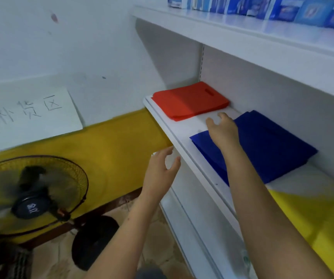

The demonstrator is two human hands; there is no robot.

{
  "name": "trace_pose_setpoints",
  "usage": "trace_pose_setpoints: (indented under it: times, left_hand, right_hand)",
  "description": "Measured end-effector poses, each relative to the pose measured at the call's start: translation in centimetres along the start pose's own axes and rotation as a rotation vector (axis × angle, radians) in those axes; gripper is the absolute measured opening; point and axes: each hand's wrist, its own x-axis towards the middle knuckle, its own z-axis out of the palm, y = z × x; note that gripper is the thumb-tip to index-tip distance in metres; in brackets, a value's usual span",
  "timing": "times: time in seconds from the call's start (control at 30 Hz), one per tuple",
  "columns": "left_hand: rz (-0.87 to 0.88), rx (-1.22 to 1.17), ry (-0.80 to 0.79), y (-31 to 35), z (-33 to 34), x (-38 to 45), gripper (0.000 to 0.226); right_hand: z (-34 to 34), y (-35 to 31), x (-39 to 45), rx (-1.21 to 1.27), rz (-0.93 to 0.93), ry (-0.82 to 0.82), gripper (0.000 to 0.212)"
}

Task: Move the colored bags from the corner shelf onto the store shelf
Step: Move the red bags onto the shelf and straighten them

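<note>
On the white store shelf [174,133] lies a flat stack of red bags [190,100] at the far left end. A stack of blue bags [266,143] lies to its right, and yellow bags [313,214] lie nearer me at the right. My right hand [223,130] hovers over the left edge of the blue stack, fingers spread and holding nothing. Just off the shelf's front edge is my left hand [161,172], below the board with fingers loosely spread and empty.
An upper shelf [242,31] carries several blue boxes [311,12]. Left of the shelving, a white sheet with handwriting [29,115] leans on the wall above a yellow surface [105,154]. A standing fan [31,196] is at lower left, its dark base [94,240] on the floor.
</note>
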Motion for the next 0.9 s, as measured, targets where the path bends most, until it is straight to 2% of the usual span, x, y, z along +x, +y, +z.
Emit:
trace_pose_setpoints:
  times: [0.2,0.37,0.6,0.7,0.8,0.9]
  left_hand:
    - [0.026,-0.041,-0.02,-4.0,-0.5,12.9,0.047]
    - [0.165,0.01,-0.027,-6.7,-1.6,24.8,0.045]
    - [0.264,0.189,-0.148,-9.3,-1.7,39.7,0.068]
    - [0.301,0.307,-0.246,-11.2,-0.4,43.6,0.078]
    - [0.325,0.408,-0.328,-13.9,1.0,45.1,0.082]
    - [0.358,0.401,-0.279,-15.7,2.2,44.9,0.076]
  right_hand:
    - [5.0,0.6,9.1,-0.118,0.072,0.039,0.066]
    - [8.6,0.9,16.4,-0.138,0.212,0.108,0.069]
    - [11.2,2.2,23.3,-0.429,0.309,0.219,0.089]
    - [12.9,4.2,23.5,-0.555,0.417,0.136,0.086]
    - [14.2,5.5,23.8,-0.608,0.431,0.144,0.076]
    - [14.1,5.6,24.4,-0.63,0.437,0.174,0.069]
